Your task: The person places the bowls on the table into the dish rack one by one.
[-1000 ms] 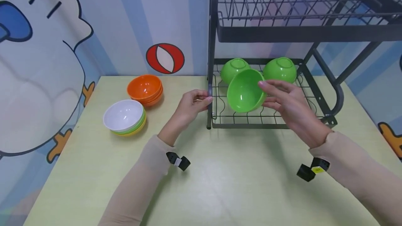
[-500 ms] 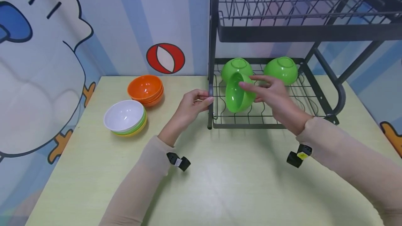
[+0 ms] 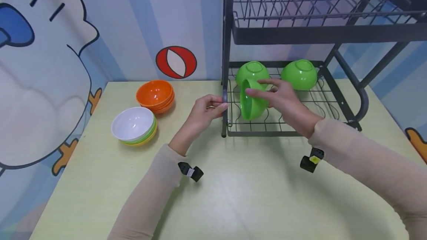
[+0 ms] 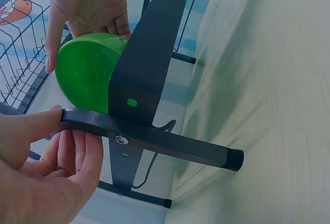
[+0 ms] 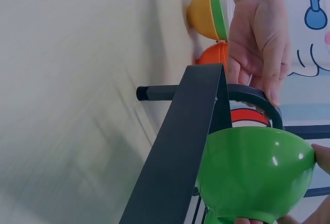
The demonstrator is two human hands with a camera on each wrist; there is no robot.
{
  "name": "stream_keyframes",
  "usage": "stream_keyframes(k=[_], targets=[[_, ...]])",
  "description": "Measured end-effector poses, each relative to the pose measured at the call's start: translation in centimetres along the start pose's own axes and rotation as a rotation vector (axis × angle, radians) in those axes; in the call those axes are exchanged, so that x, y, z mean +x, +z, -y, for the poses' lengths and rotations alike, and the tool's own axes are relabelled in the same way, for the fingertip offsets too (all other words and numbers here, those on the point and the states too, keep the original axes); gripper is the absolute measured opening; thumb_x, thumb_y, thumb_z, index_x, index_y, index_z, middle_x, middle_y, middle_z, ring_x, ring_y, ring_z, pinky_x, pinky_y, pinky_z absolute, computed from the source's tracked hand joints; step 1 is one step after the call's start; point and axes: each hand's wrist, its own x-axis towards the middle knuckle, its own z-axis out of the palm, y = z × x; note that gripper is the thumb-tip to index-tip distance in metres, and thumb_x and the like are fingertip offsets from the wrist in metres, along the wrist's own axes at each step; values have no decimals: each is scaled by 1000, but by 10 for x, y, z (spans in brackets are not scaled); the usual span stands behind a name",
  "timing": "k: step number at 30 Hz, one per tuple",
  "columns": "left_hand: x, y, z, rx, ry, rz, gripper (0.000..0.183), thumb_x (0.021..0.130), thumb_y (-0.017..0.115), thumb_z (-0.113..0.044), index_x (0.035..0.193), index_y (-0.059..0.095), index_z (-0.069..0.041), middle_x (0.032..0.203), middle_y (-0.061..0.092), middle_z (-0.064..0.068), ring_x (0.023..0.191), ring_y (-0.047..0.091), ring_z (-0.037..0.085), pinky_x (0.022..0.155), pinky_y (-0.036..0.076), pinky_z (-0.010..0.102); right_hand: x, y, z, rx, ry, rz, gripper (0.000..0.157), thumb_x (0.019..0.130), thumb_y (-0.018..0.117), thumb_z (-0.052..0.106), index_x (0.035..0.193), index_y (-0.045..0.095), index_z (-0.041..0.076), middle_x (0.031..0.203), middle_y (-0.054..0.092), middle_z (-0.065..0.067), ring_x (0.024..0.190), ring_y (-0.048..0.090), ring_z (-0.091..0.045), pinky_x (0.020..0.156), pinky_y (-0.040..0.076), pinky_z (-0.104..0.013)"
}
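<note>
Left fingers (image 4: 92, 157) round dark post (image 4: 160, 140)

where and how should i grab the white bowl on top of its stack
Probably by its rim, thumb inside and fingers outside, coming from the near left: the white bowl sits mouth up, and the orange bowls crowd its far right. It nests in the lower green bowl, so pinch only the white edge.

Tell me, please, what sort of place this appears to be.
It looks like a staged household corner, perhaps a playroom: a cartoon-decorated wall, a pale table, stacked orange bowls and a dark dish rack.
</note>
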Motion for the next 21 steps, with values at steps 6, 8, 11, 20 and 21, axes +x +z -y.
stream_keyframes(k=[6, 8, 11, 20, 21], targets=[[0, -1, 2, -10, 19, 7, 27, 98, 64, -6, 120, 58, 7, 108, 61, 17, 96, 65, 26, 93, 55, 41, 3, 6, 3, -51, 20, 10, 83, 81, 79, 53, 146, 46, 13, 123, 53, -17, 106, 53, -28, 91, 48, -42], [0, -1, 2, -11, 24, 11, 27, 98, 64, -6, 120, 58, 8, 108, 62, 17, 96, 65, 26, 92, 56, 39, 4, 7, 4, -55, 21, 14, 83, 81, 80, 52, 145, 45, 12, 124, 52, -17, 107, 54, -28, 90, 48, -41], [1, 0, 2, -20, 28, 14, 27, 98, 64, -5, 120, 58, 9, 108, 62, 18, 96, 65, 26, 91, 56, 37, 5, 11, 3, -43, 8, 32, 83, 81, 80, 50, 143, 43, 9, 128, 50, -19, 110, 54, -29, 91, 50, -41], [1, -1, 3, -18, 22, 15, 27, 98, 64, -6, 120, 58, 8, 109, 62, 17, 97, 65, 27, 91, 56, 37, 6, 14, 3, -53, -12, 67, 80, 84, 77, 50, 140, 39, 6, 133, 50, -19, 111, 55, -30, 85, 53, -42], [1, -1, 2, -19, 22, 14, 27, 98, 64, -6, 120, 58, 8, 109, 62, 18, 98, 65, 27, 92, 56, 39, 7, 13, 2, -60, -11, 74, 80, 85, 76, 50, 140, 38, 5, 134, 51, -19, 112, 56, -31, 84, 53, -42]])
